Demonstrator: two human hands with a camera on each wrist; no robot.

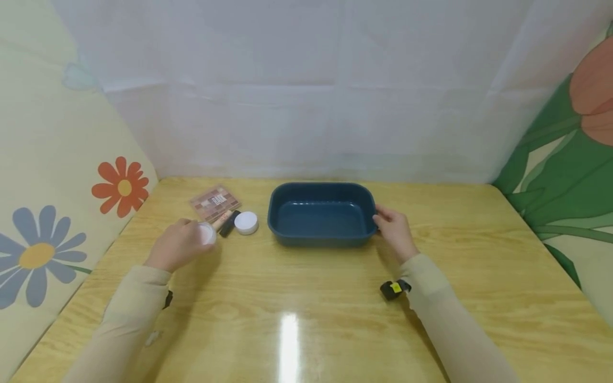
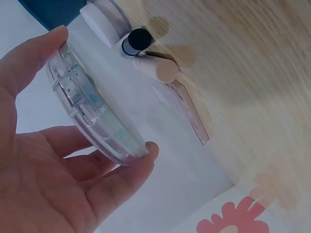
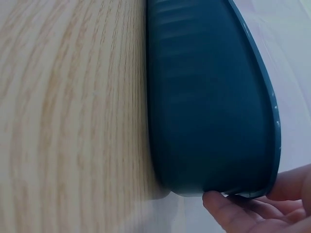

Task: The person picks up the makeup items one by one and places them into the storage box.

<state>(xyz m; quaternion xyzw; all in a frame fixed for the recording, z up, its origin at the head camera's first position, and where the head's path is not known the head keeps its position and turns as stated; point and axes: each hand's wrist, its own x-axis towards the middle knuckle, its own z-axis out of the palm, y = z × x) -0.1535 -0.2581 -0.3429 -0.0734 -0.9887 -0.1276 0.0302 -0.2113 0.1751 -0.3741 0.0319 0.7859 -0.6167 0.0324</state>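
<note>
In my left hand (image 1: 178, 245) I hold a round, clear-sided compact case (image 2: 92, 104), gripped between thumb and fingers above the table. Just beyond it lie a white round jar (image 1: 246, 223), a black-capped tube (image 1: 230, 224), a pale pink tube (image 1: 222, 220) and a flat pinkish palette (image 1: 215, 203). My right hand (image 1: 396, 232) grips the right end of a dark blue rectangular bin (image 1: 322, 240), with fingers at its rim and outer wall. The inside of the bin shows bare in the head view.
The wooden table (image 1: 335, 298) carries everything. Behind it hangs a white cloth (image 1: 311, 106). Flower-printed panels (image 1: 52, 159) border the left and right sides. A black wrist device (image 1: 394, 289) sits at my right cuff.
</note>
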